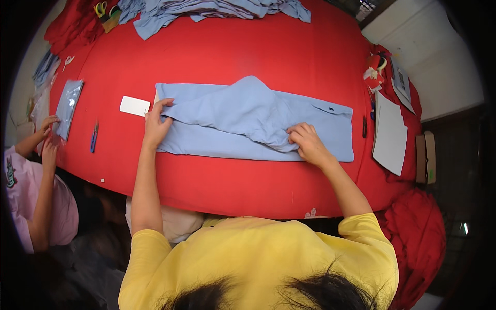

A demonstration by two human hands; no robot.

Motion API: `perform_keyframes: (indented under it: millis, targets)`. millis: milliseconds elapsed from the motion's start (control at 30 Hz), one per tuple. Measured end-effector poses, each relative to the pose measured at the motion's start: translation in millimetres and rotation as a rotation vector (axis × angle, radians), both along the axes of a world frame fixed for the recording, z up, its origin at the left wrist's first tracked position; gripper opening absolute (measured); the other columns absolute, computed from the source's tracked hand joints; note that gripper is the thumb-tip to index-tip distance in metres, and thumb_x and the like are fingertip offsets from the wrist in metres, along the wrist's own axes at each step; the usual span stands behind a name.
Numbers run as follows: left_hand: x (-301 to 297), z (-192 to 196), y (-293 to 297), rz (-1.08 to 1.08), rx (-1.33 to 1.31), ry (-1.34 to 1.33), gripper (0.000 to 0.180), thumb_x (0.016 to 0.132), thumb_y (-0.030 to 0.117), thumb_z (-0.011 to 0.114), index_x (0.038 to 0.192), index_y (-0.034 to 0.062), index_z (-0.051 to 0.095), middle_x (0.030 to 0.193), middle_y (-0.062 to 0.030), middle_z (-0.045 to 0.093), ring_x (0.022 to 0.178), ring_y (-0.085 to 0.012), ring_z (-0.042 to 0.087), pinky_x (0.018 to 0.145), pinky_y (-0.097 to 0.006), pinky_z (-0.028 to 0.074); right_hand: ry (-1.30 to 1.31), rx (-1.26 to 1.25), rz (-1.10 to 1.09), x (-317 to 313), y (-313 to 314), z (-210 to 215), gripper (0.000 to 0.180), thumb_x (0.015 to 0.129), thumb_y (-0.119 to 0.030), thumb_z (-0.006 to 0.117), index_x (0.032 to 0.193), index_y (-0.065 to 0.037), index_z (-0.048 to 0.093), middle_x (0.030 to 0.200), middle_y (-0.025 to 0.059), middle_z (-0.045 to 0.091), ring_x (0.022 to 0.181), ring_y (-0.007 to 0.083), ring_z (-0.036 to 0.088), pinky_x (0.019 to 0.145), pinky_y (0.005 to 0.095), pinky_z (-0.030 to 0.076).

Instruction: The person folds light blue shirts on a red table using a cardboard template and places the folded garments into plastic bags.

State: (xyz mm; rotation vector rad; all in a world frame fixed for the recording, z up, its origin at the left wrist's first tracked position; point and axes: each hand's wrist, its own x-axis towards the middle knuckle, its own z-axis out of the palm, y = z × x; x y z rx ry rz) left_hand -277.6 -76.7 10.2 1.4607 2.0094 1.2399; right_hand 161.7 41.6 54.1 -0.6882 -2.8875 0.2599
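Observation:
A light blue garment (222, 111), folded into a long strip, lies across the red cloth in front of me. A loose, wrinkled layer of it runs along the top and bulges up at the far edge. My left hand (157, 126) is at its left end, thumb and fingers curled about a corner of that layer. With bent fingers, my right hand (308, 143) grips the bunched fabric right of the middle; its fingertips are partly hidden. A white card tag (135, 105) lies by the left end, close to my left hand.
A pile of blue garments (206, 10) lies at the far edge of the red-covered table (232, 186). At left, another person's hands (49, 132) touch a bagged blue garment (68, 108), near a blue-handled tool (94, 137). White sheets (390, 134) and a dark tool (365, 126) lie at right.

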Motion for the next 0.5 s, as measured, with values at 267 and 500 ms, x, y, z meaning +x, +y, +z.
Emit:
perform_keyframes:
  millis: [267, 500]
  targets:
    - [-16, -7, -9, -0.111, 0.016, -0.049, 0.03, 0.069, -0.013, 0.047, 0.088, 0.0024, 0.064, 0.097, -0.0083, 0.059, 0.095, -0.0228, 0.057, 0.092, -0.031, 0.043, 0.365, 0.301, 0.055, 7, -18, 70, 0.011, 0.065, -0.005, 0.059, 0.072, -0.007, 0.051, 0.093, 0.0098, 0.057, 0.092, 0.0296, 0.053, 0.084, 0.0415, 0.041]
    - [-23, -19, -5, -0.177, 0.06, 0.02, 0.024, 0.069, -0.014, 0.046, 0.083, -0.0003, 0.06, 0.097, -0.0091, 0.059, 0.098, -0.0228, 0.057, 0.091, -0.03, 0.042, 0.329, 0.427, -0.034, 28, -16, 32, 0.01, 0.065, -0.008, 0.061, 0.071, -0.008, 0.053, 0.099, 0.0072, 0.059, 0.098, 0.0282, 0.054, 0.089, 0.0447, 0.04]
